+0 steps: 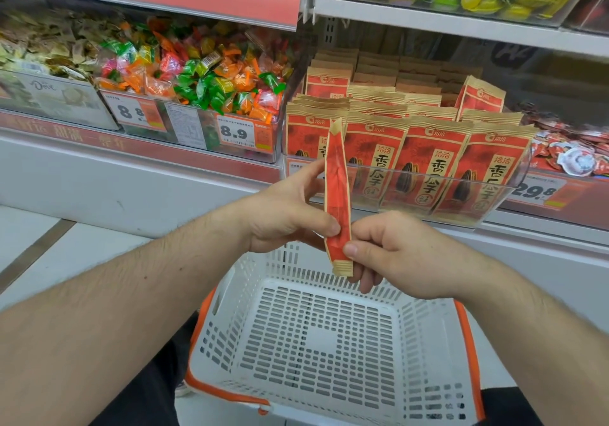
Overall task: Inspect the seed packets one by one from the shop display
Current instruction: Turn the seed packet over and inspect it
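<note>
With both hands, left (290, 208) and right (392, 254), pinching one packet (336, 195) edge-on at frame centre above the basket (329, 336), a light grip could let it slip in.

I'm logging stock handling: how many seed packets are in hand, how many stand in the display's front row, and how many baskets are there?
Red-and-tan paper seed packet held in both hands: 1
Front-row red seed packets in the clear display tray: 4
White plastic shopping basket with orange trim: 1
Total: 6

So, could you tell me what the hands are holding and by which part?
One seed packet, seen edge-on: the left hand pinches its middle, the right hand its lower end.
</note>
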